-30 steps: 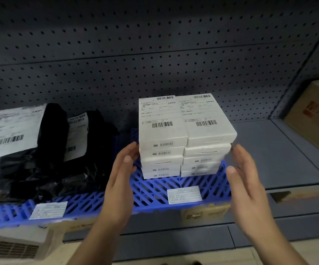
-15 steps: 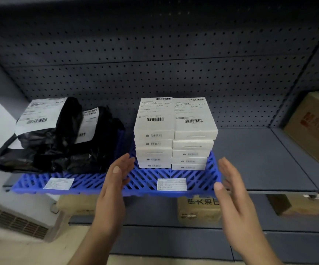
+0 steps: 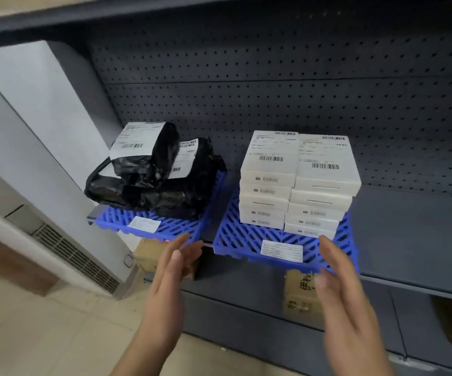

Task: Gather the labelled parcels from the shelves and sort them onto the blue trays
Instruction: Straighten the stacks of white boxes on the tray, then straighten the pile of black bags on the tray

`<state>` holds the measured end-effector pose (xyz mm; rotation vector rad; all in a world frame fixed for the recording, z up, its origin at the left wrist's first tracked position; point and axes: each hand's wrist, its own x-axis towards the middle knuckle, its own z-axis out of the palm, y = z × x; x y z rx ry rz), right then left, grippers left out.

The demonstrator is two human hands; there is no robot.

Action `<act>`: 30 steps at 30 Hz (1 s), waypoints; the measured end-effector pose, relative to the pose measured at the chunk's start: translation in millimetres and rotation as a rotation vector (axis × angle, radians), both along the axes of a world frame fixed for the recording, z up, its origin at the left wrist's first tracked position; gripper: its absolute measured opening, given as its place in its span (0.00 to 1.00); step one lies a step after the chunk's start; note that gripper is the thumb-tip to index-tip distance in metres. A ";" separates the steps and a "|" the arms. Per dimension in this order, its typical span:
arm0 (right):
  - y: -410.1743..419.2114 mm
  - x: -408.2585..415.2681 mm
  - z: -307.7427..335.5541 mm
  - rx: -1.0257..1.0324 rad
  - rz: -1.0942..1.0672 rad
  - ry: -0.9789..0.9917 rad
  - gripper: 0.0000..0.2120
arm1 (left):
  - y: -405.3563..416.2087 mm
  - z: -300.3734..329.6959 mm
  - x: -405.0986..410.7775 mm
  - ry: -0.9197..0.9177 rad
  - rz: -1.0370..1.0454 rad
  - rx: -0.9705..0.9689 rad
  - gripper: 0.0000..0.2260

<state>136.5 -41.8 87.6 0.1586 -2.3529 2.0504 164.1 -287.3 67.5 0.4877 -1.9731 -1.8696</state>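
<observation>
Two stacks of white labelled boxes (image 3: 298,183) stand side by side on the right blue tray (image 3: 235,240). Black bagged parcels with white labels (image 3: 154,175) lie piled on the left blue tray (image 3: 110,219). Both trays sit on the grey shelf. My left hand (image 3: 170,278) is held out in front of the gap between the trays, fingers straight, holding nothing. My right hand (image 3: 341,291) hovers before the right tray's front edge, fingers straight and empty. Neither hand touches a parcel.
A grey pegboard (image 3: 273,90) backs the shelf, with bare shelf surface (image 3: 409,234) to the right. Cardboard boxes (image 3: 300,297) sit on the lower shelf. A white ventilation unit (image 3: 64,251) stands at the left on the tiled floor.
Both hands have drawn back from the sides of the white box stacks and now hang in front of the shelf. The view has pulled back and shifted, showing more of the shelf and floor.
</observation>
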 end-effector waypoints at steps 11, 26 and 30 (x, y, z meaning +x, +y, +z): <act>-107.8 -10.2 11.8 -0.008 0.084 -0.023 0.25 | -104.3 -0.3 18.9 0.028 0.066 -0.004 0.23; -240.9 -28.3 24.8 0.045 -0.001 -0.009 0.27 | -278.8 25.2 4.8 0.134 0.132 -0.046 0.20; -244.8 -40.2 28.5 0.033 -0.019 -0.002 0.27 | -294.6 29.1 -16.0 0.155 0.123 -0.022 0.22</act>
